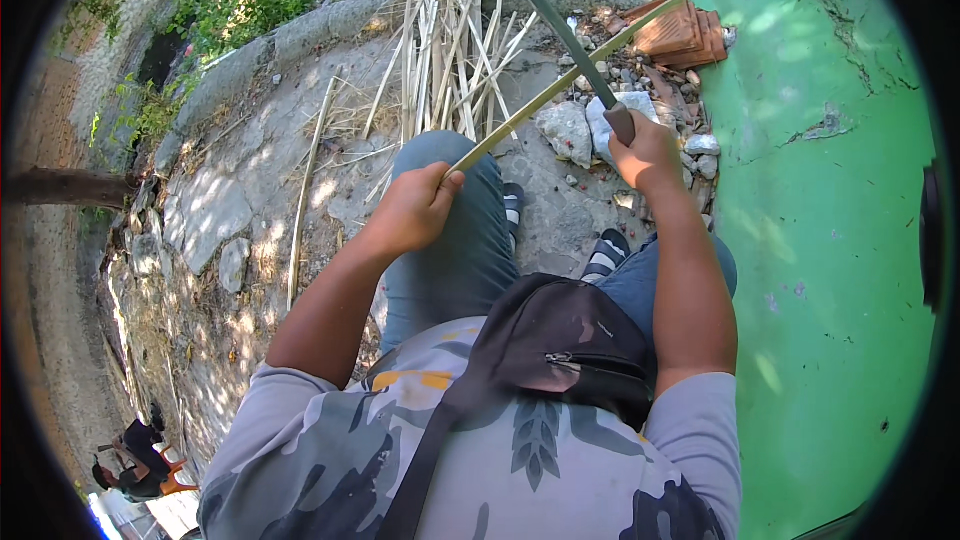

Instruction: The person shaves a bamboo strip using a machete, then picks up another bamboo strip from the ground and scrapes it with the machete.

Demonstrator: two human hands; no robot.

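Observation:
My left hand (415, 208) is closed around the near end of a long, thin bamboo strip (540, 104), just above my left knee. The strip slants away up to the right, toward the green wall. In my right hand (650, 155) is the dark handle of a machete (550, 17) with a long, slightly curved blade. Its blade points away and to the left, crossing the strip not far from the handle; I cannot tell whether they touch. The blade's tip runs out of view at the top.
Beyond my knees lies a loose pile of split bamboo strips (455, 50). Broken stones (566, 133) and stacked clay tiles (682, 35) sit beside the green wall (820, 240). A single strip (310, 190) lies left. Someone sits on an orange chair (178, 475) at lower left.

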